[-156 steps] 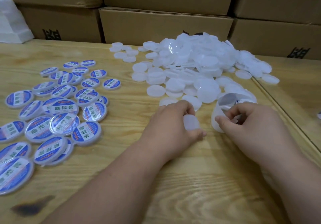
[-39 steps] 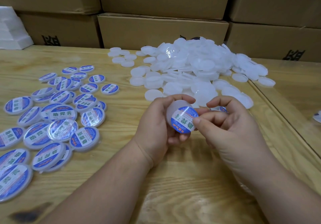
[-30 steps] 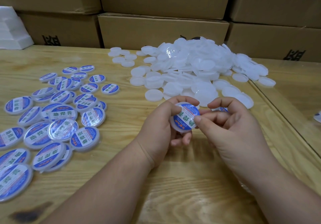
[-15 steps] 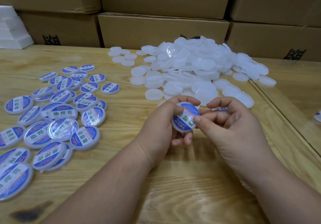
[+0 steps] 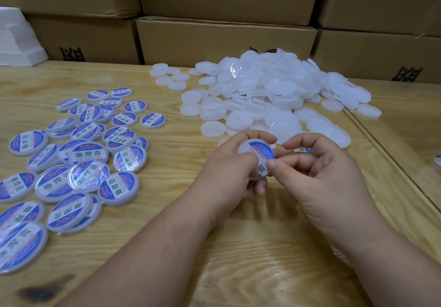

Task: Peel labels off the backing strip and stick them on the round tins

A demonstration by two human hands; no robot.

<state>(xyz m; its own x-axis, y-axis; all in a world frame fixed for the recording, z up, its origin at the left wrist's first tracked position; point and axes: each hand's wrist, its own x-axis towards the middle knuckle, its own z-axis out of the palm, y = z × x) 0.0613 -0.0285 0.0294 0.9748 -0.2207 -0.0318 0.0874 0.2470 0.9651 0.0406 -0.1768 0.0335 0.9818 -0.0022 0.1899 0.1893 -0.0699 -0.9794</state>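
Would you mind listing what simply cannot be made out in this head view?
- Backing strip: mostly hidden behind the right hand.
- Tin: its underside and near half are covered by the left hand.
- Small print on its label: too small.
- Nearest labelled tins: cut off by the left edge.

Pale pine plywood tabletop (image 5: 167, 211) w/ visible grain fills the lower view; dark burn-like stain (image 5: 45, 291) at 7 o'clock. A seam (image 5: 391, 163) runs diagonally at 3 o'clock. Stacked brown cardboard boxes (image 5: 226, 39) w/ black print line 12 o'clock. White foam block (image 5: 16, 39) at 10 o'clock. Soft, even light.
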